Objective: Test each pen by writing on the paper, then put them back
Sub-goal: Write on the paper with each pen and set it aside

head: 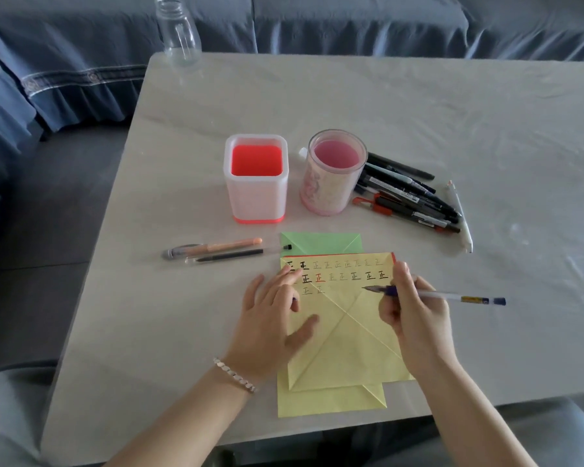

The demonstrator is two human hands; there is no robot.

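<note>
A yellow paper (344,335) lies near the table's front edge, with rows of written characters along its top. My left hand (270,318) rests flat on the paper's left side, fingers spread. My right hand (415,315) grips a clear pen with a purple grip (452,296), its tip hovering over the paper's upper right. A square red-and-white pen holder (256,178) and a round pink pen holder (334,171) stand behind the paper, both with no pens in them. Several dark pens (408,197) lie in a pile right of the round holder.
Three pens (216,251) lie left of the paper. A white pen (461,217) lies at the pile's right side. Green paper (321,242) pokes out behind the yellow sheet. A clear glass bottle (179,32) stands at the table's far left corner. A blue-covered sofa (351,21) runs behind.
</note>
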